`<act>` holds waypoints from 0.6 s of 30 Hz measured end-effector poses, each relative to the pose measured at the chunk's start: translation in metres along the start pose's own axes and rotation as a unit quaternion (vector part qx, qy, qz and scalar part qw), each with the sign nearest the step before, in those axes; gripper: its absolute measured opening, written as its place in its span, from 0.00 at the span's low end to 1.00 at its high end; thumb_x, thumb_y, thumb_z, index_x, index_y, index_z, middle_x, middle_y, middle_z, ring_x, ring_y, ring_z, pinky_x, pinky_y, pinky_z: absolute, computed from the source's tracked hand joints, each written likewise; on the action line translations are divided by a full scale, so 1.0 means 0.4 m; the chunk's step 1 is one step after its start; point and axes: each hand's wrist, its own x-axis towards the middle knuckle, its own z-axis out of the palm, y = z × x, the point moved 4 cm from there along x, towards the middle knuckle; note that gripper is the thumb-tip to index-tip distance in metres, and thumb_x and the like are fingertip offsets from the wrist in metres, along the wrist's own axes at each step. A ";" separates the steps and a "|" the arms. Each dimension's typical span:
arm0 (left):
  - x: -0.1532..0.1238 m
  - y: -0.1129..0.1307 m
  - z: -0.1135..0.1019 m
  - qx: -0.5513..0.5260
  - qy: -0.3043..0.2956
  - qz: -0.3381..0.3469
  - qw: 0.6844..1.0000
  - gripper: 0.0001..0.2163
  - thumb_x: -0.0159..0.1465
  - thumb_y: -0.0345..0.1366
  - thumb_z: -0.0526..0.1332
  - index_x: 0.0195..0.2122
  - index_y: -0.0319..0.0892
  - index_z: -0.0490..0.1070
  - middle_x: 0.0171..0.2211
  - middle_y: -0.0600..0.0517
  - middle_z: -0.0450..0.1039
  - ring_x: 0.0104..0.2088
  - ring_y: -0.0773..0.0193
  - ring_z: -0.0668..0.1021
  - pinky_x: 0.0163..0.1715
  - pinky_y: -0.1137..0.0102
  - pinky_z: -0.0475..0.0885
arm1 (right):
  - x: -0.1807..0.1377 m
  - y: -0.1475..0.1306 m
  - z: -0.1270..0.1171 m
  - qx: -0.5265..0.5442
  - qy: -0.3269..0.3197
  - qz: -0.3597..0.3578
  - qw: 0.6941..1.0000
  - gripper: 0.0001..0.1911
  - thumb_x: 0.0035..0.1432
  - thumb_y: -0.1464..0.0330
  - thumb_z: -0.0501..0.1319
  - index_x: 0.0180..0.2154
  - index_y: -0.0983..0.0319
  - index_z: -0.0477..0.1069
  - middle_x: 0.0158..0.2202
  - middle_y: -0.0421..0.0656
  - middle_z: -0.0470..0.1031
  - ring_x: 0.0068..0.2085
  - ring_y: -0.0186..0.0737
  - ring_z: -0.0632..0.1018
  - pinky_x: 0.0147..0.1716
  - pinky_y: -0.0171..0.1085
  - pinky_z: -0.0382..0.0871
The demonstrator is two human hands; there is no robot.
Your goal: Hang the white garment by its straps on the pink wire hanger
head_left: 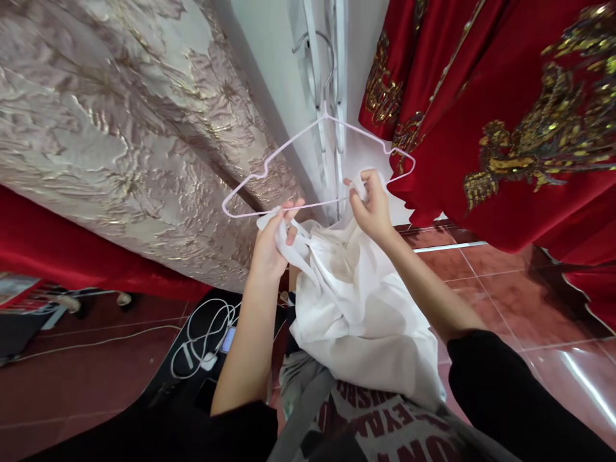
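A pale pink clothes hanger (292, 139) with a metal hook hangs in front of a white metal frame. My left hand (274, 240) is closed on the edge of a white sheer garment (356, 327), its fingertips by the hanger's bottom bar. My right hand (371, 204) pinches another part of the same garment near the bar's right side. Between and below my hands the white cloth drapes down over my lap in loose folds. Its exact kind cannot be made out.
Embossed beige-gold fabric (144, 141) hangs on the left, red cloth with gold sequins (514, 154) on the right. A white charging cable (205, 330) and charger lie on a black surface at lower left. The floor (476, 289) is red tile.
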 end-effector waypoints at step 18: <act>0.050 0.243 0.004 0.272 0.014 0.122 0.954 0.18 0.61 0.45 0.65 0.41 0.32 0.80 0.40 0.37 0.82 0.30 0.57 0.77 0.26 0.68 0.72 | -0.037 0.040 -0.040 -0.176 -0.055 0.007 0.983 0.09 0.58 0.68 0.56 0.42 0.56 0.62 0.31 0.38 0.68 0.30 0.39 0.70 0.35 0.39 0.63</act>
